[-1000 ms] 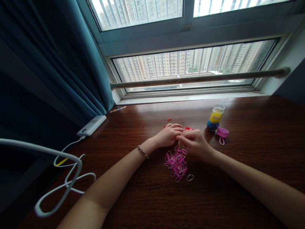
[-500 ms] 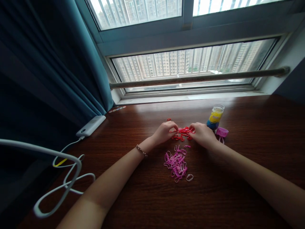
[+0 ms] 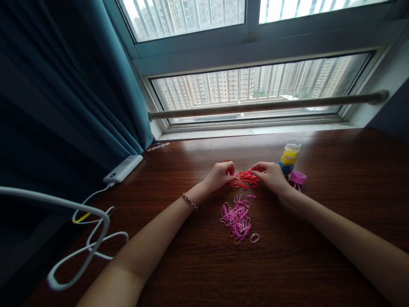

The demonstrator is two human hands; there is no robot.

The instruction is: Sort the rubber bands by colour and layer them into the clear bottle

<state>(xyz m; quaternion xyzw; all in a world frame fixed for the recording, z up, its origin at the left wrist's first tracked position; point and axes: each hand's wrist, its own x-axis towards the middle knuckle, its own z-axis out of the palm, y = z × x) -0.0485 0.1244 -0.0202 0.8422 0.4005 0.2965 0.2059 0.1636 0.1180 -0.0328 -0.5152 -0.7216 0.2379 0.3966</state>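
Note:
A small heap of red rubber bands [image 3: 246,178] lies on the brown wooden table between my two hands. At its left edge is my left hand [image 3: 221,175], fingers curled and thumb stretched over the bands; what lies between its fingertips is too small to make out. From the right, my right hand [image 3: 271,175] reaches to the heap, thumb and forefinger pinched on a rubber band at its upper edge. Nearer to me is a loose pile of pink rubber bands [image 3: 237,219], with one pale band [image 3: 254,238] beside it. A few red bands [image 3: 227,160] lie behind my left hand.
A clear jar [image 3: 289,157] with yellow and blue contents stands just beyond my right hand, a pink lid [image 3: 298,177] near its base. At left, a white power bank [image 3: 123,169] with a looping white cable [image 3: 81,266] lies by the blue curtain [image 3: 128,106]. The window is behind.
My left hand has drawn slightly back from the red heap, its fingers more curled. The right hand has lifted a little and shifted its fingertips left along the heap's upper edge.

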